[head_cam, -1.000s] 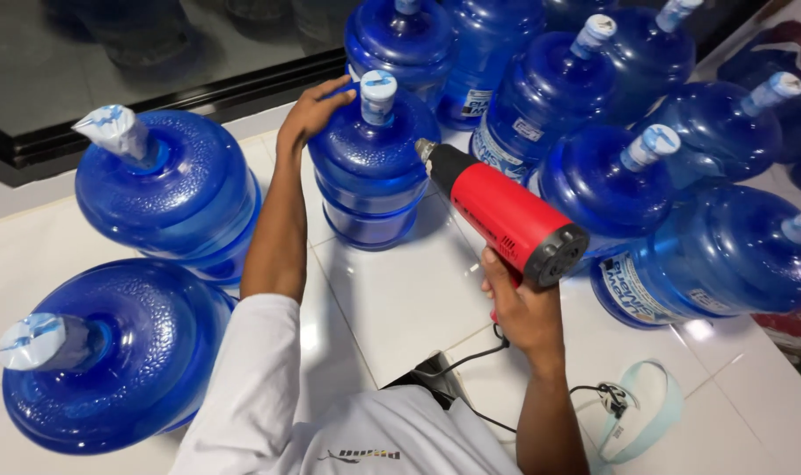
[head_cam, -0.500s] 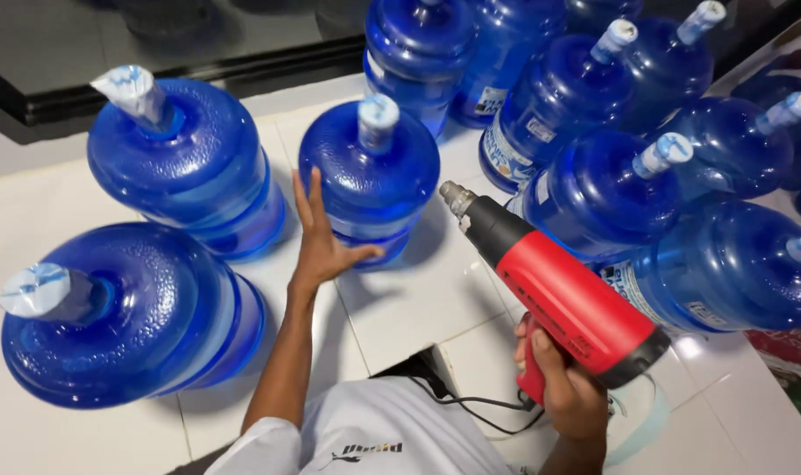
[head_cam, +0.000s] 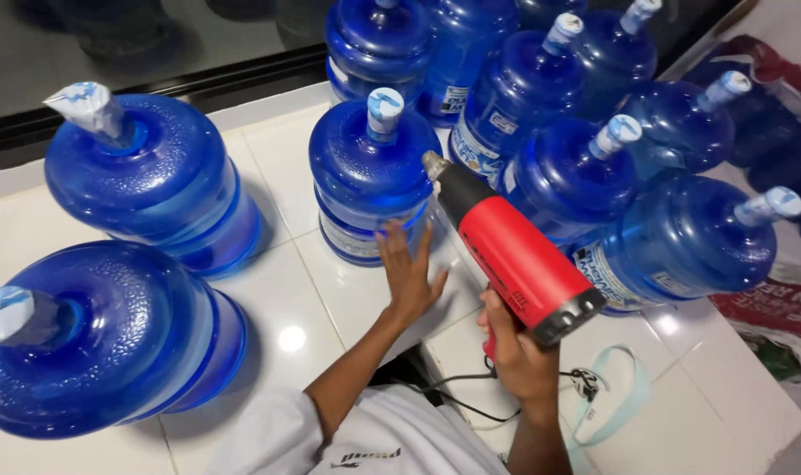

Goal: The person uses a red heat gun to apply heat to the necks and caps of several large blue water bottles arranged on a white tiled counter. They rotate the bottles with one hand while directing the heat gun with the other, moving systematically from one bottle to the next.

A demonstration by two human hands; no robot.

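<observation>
My right hand (head_cam: 516, 352) grips the handle of a red and black heat gun (head_cam: 504, 249), its metal nozzle aimed toward the middle blue water jug (head_cam: 369, 176). That jug stands upright with a sleeve-wrapped cap (head_cam: 384, 113). My left hand (head_cam: 406, 273) is open, fingers spread, its fingertips against the lower front of the same jug. A black cord (head_cam: 453, 396) runs from the heat gun down past my white shirt.
Two large blue jugs stand at the left, one further back (head_cam: 149, 180) and one closer to me (head_cam: 92, 339), with loose wrapped caps. Several more capped jugs (head_cam: 673, 237) crowd the right and back. White tiled floor (head_cam: 281, 290) lies between. A pale blue face mask (head_cam: 613, 403) lies at lower right.
My left hand has come off the middle jug's cap and dropped to its lower front. The heat gun has swung left and lower, its nozzle nearer that jug.
</observation>
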